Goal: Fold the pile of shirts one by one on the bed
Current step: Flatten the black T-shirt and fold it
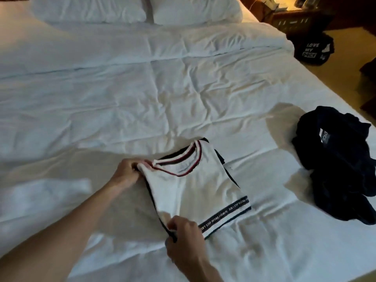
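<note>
Head view: white shirt (195,186) lies lengthwise, collar pointing toward pillows (140,8).

White bed (142,94) with shirts and pillows lying on its rumpled cover

Two white pillows (142,9) sit side by side at the far end. Near the front a folded white shirt (195,186) — red-and-dark striped collar, dark lettered band along its hem — lies flat on the cover, with dark fabric showing at its edges. Well to its right, close to the bed's right edge, a heap of dark shirts (341,169) lies crumpled — a label shows on top.
</note>
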The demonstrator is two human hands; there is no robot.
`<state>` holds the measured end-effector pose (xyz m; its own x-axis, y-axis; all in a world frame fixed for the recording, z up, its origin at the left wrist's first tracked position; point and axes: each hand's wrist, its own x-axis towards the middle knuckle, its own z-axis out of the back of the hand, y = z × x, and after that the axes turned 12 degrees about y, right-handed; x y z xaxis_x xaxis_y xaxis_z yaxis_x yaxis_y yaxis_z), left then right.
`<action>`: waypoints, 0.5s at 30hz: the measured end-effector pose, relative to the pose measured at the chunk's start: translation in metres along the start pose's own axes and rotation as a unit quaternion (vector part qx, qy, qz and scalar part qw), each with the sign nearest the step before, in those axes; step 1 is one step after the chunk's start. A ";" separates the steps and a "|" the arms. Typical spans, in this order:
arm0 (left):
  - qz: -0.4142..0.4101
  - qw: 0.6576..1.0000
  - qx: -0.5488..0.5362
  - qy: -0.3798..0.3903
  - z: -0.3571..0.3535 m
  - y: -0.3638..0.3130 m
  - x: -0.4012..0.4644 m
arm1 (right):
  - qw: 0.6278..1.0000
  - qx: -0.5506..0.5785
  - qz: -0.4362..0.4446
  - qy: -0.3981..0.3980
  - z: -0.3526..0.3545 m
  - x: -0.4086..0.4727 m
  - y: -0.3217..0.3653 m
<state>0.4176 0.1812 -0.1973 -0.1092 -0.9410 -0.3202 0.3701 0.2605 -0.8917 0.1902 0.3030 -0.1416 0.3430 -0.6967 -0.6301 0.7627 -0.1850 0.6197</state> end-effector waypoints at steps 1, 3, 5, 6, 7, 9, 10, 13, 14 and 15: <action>0.012 0.999 0.030 -0.005 0.008 0.022 -0.012 | 1.000 -0.001 -0.011 0.018 -0.021 0.001 0.003; 0.034 0.998 0.038 -0.044 0.024 0.052 -0.034 | 0.999 0.009 0.005 0.034 -0.054 0.002 0.017; 0.063 0.993 -0.028 -0.094 0.034 0.063 -0.054 | 0.996 0.034 0.045 0.062 -0.082 0.001 0.038; 0.090 0.984 -0.060 -0.140 0.038 0.065 -0.064 | 0.992 0.053 0.076 0.089 -0.092 0.001 0.050; 0.113 0.972 -0.082 -0.191 0.041 0.067 -0.072 | 0.984 0.072 0.107 0.121 -0.100 0.003 0.057; 0.172 0.939 -0.099 -0.283 0.045 0.082 -0.089 | 0.975 0.095 0.147 0.134 -0.102 0.012 0.058; 0.194 0.925 -0.114 -0.307 0.045 0.088 -0.099 | 0.979 0.107 0.146 0.090 -0.094 0.020 0.051; 0.245 0.898 -0.139 -0.337 0.031 0.092 -0.115 | 0.981 0.081 0.053 -0.169 -0.046 0.051 0.018; 0.256 0.903 -0.121 -0.323 0.024 0.085 -0.116 | 0.973 0.044 0.004 -0.226 -0.026 0.062 0.006; 0.261 0.909 -0.094 -0.311 0.018 0.079 -0.114 | 0.970 0.017 -0.044 -0.239 -0.007 0.071 -0.004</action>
<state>0.4760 0.3056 -0.2253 0.6012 -0.6033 -0.5240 0.0516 0.6837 -0.7279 0.2151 0.2593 -0.1921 -0.0224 -0.9172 -0.3979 0.7562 -0.2759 0.5934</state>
